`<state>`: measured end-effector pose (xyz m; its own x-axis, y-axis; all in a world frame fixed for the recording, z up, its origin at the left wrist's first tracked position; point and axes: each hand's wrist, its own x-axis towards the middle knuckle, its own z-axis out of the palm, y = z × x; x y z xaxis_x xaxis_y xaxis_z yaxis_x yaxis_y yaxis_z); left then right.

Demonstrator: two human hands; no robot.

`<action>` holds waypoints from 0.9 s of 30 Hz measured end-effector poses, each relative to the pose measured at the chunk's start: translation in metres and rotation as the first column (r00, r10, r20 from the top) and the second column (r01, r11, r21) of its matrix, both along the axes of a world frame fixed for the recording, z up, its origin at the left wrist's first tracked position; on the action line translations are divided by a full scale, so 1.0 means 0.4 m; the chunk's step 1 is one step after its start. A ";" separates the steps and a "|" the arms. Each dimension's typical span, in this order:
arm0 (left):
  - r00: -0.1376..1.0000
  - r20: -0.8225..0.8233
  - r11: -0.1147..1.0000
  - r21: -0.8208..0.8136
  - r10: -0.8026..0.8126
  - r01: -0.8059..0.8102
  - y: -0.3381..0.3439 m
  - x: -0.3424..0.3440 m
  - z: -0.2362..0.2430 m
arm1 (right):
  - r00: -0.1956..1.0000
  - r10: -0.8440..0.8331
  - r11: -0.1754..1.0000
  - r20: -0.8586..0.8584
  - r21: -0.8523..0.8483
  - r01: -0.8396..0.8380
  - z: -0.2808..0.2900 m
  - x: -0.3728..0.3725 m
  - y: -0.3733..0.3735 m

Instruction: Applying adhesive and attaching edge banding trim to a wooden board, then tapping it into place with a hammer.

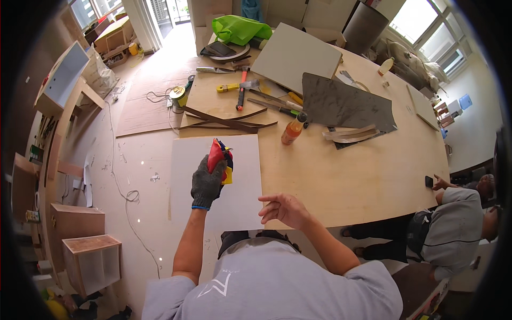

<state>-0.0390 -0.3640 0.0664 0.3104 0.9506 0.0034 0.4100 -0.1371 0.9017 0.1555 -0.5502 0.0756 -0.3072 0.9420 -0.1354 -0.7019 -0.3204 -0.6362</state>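
My left hand [207, 178] wears a dark grey knitted glove and is closed on a red, yellow and dark bundle [217, 154], whose exact kind I cannot make out. It is over a white board [213, 218] at the table's near left. My right hand [281, 209] is bare, its fingers apart and slightly bent with nothing in them, near that board's right edge. An orange bottle [293, 129] stands farther up the table.
The wooden table [352, 176] bears tools [241, 88], dark strips [224, 120], panels [296, 53] and a green bag [239, 29]. A round corded device [177, 96] is at its left. A co-worker [450, 229] is at the right; boxes [90, 261] stand on the floor at left.
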 end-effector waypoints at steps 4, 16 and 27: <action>0.977 -0.110 0.955 0.215 -0.184 0.204 0.100 0.145 0.051 | 0.871 -0.240 0.917 0.429 -0.195 0.349 -0.044 -0.002 -0.094; 0.834 -0.552 0.596 0.675 0.018 0.434 0.384 0.403 -0.030 | 0.373 -0.437 0.593 0.819 -0.050 0.804 -0.086 0.181 -0.295; 0.977 -0.177 0.907 0.380 -0.120 0.180 -0.302 0.123 -0.063 | -0.543 -0.368 0.774 0.755 0.572 0.270 -0.174 0.712 -0.051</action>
